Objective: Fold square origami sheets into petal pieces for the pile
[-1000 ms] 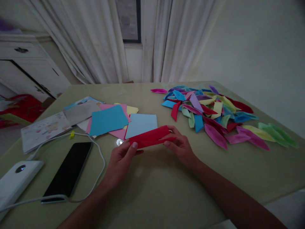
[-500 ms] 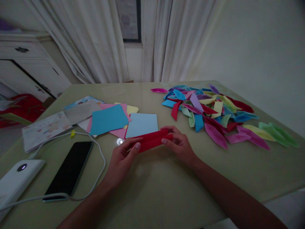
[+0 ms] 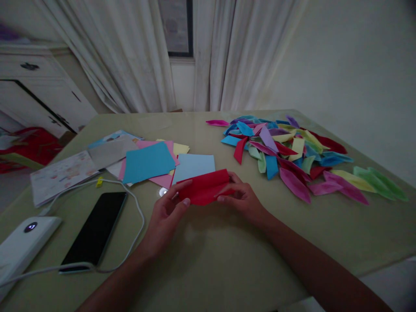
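A folded sheet of red paper [image 3: 205, 186] is held up between my two hands over the table. My left hand [image 3: 169, 208] grips its left end, thumb at the lower edge and fingers along the upper side. At the right end my right hand [image 3: 242, 195] pinches the paper, with the fingertips on its front and some fingers behind. Creases run lengthwise across the paper. Just behind it lies a light blue sheet [image 3: 196, 164], partly covered by the red paper.
Left of my hands are a blue sheet [image 3: 149, 162] on pink sheets, a printed booklet [image 3: 65, 177], a black phone [image 3: 97, 229], a white power bank [image 3: 26, 242] and a white cable [image 3: 141, 214]. A heap of folded coloured paper pieces [image 3: 276, 147] covers the back right.
The red paper has opened out from a narrow folded strip to a wider, creased face. The fingers of my right hand have shifted along its right end.
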`<state>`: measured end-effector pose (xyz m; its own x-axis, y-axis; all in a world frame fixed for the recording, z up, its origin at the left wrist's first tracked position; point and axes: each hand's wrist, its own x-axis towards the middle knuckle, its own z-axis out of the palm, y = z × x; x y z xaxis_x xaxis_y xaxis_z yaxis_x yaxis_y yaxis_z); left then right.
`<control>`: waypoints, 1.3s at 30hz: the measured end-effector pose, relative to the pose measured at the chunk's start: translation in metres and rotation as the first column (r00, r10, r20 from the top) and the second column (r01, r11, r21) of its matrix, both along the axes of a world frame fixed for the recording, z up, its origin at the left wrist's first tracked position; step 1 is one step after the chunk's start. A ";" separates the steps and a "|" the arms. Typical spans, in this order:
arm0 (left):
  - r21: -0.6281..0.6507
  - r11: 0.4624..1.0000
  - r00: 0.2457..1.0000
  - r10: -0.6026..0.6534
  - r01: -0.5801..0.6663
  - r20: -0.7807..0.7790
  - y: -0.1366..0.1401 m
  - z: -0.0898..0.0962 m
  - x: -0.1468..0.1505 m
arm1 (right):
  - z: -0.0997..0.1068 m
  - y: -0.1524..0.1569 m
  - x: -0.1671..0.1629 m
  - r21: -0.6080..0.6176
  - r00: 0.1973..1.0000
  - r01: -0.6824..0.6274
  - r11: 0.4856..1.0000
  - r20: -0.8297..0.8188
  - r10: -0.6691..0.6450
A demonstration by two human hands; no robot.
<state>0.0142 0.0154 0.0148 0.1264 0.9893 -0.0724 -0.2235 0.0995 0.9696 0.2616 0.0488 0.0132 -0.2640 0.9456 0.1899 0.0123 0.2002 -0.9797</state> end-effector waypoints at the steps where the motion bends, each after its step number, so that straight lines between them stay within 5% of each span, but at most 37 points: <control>1: -0.002 1.000 1.000 0.000 0.000 0.011 0.000 0.000 0.000 | -0.001 0.000 0.000 0.005 1.000 -0.003 1.000 -0.011 0.003; 8: 0.025 0.999 0.999 -0.038 0.037 0.022 0.001 0.000 -0.002 | -0.002 0.001 -0.002 -0.013 0.999 0.001 1.000 -0.047 -0.002; 16: 0.073 0.997 0.913 0.002 0.030 -0.409 0.005 0.008 -0.004 | 0.000 0.001 -0.002 -0.051 0.996 0.039 0.998 -0.081 -0.043; 25: 0.113 0.990 0.952 -0.050 0.088 -0.302 0.008 0.006 -0.005 | -0.008 0.005 -0.001 -0.105 0.976 0.146 0.984 -0.147 -0.161; 33: 0.106 0.994 0.962 0.060 -0.032 -0.268 0.009 -0.010 -0.002 | -0.002 -0.001 -0.002 0.081 0.976 0.218 0.973 -0.037 -0.215; 39: 0.153 0.988 0.979 0.018 0.013 -0.201 0.010 -0.012 -0.003 | 0.001 0.000 -0.002 0.071 0.975 0.217 0.974 0.026 -0.219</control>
